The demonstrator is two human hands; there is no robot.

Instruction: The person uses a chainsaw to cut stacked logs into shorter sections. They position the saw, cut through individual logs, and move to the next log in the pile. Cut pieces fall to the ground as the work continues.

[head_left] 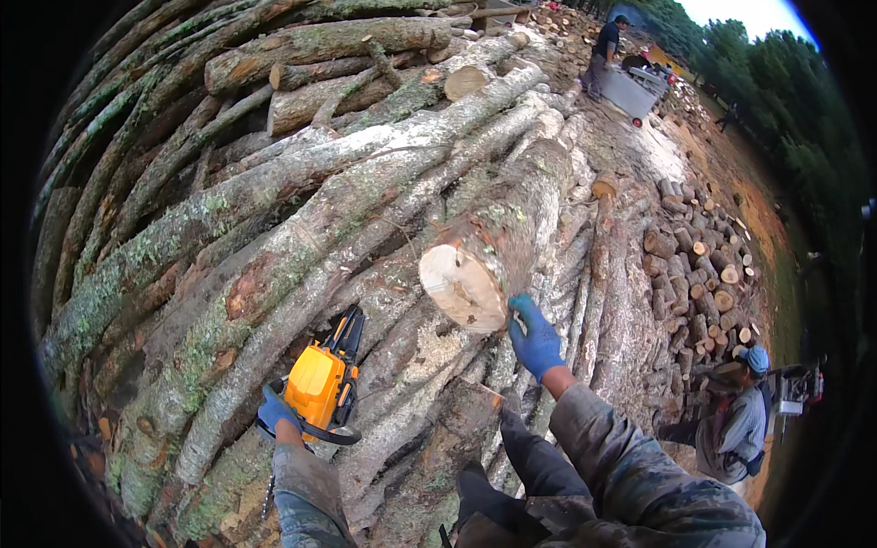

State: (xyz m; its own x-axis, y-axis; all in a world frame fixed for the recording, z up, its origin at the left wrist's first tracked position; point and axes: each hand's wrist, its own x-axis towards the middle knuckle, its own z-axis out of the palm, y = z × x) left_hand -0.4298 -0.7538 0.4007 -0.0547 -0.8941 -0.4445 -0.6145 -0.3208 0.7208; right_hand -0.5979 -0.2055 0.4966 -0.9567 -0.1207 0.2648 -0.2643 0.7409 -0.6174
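Observation:
My left hand [278, 413], in a blue glove, is closed round a black handle of a chainsaw [313, 382] with an orange body. The saw hangs over the logs at my left, and a short stretch of its chain [268, 498] shows below that hand. My right hand [534, 336], also gloved in blue, is at the near end of a thick log [516, 215], its bent fingers gripping the rim beside the pale cut face. Part of the fingers is hidden against the bark. A shorter cut log [461, 434] lies just in front of my legs.
Long mossy logs [274, 265] are heaped at left, with sawdust on several. Short cut rounds [703, 292] are piled at right. A person in a blue cap [744, 420] sits or crouches at lower right; another person [606, 55] stands by a grey machine [632, 89] far off.

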